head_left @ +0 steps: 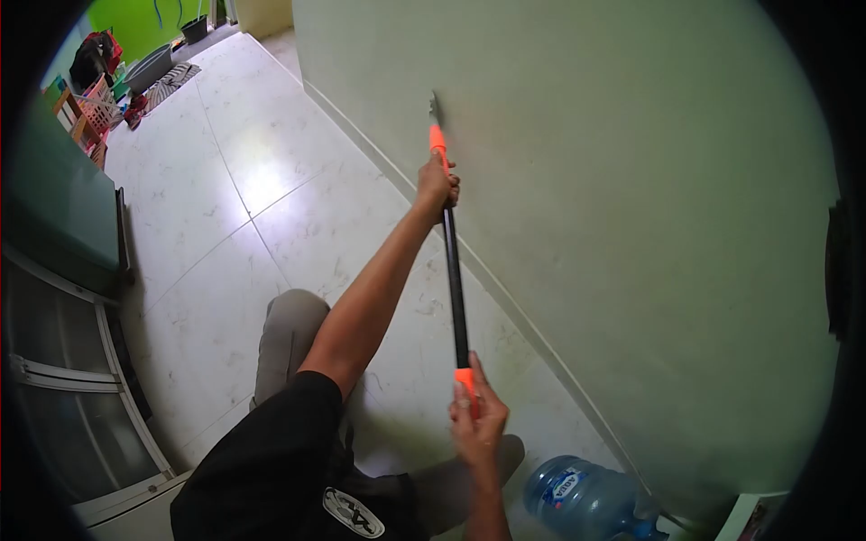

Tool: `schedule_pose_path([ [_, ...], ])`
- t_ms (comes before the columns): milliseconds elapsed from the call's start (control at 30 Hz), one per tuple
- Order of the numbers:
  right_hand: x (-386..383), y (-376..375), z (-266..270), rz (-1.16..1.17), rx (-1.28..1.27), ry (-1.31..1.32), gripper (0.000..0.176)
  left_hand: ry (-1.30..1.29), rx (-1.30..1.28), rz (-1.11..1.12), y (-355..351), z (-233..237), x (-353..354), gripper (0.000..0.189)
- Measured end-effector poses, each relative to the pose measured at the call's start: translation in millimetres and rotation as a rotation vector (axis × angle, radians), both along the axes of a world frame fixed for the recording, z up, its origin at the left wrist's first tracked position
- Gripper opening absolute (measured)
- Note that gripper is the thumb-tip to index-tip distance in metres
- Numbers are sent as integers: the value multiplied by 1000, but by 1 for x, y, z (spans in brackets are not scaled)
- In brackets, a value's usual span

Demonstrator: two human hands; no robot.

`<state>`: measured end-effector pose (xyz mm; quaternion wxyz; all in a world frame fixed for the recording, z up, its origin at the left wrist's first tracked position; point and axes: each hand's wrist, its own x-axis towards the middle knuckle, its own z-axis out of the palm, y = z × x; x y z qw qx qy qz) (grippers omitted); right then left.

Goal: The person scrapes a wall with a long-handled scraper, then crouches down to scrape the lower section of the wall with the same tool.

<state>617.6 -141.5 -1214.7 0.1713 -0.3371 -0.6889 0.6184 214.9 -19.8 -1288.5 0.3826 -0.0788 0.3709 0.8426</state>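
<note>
A long-handled tool (456, 288) has a black shaft, orange sections near both ends and a small grey metal head at the top. Its head is at the pale green wall (631, 207); whether it touches cannot be made out. My left hand (436, 187) is wrapped round the upper part of the shaft, just below the upper orange section. Lower down, my right hand (480, 410) holds the orange grip at the bottom end, with its fingers pressed along the sides. The tool slants slightly, its top leaning left.
A blue water bottle (586, 496) lies on the white tiled floor (189, 207) at the lower right. Cabinets with glass panels (68, 397) stand at the left. A grey tub (149, 68), a pink basket (96, 104) and a striped mat (171, 83) are at the far left.
</note>
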Motion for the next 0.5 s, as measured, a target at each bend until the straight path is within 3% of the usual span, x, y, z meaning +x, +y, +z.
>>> schedule_pose_path([
  [67, -16, -15, 17, 16, 20, 14, 50, 140, -82, 6, -9, 13, -2, 52],
  [200, 16, -10, -2, -80, 7, 28, 49, 206, -145, 16, -2, 16, 39, 52],
  [367, 125, 0, -24, -147, -16, 26, 50, 345, -178, 46, 23, 19, 153, 47],
  [500, 210, -9, -7, -261, -120, -24, 50, 434, -206, 18, 38, 19, 258, 50],
])
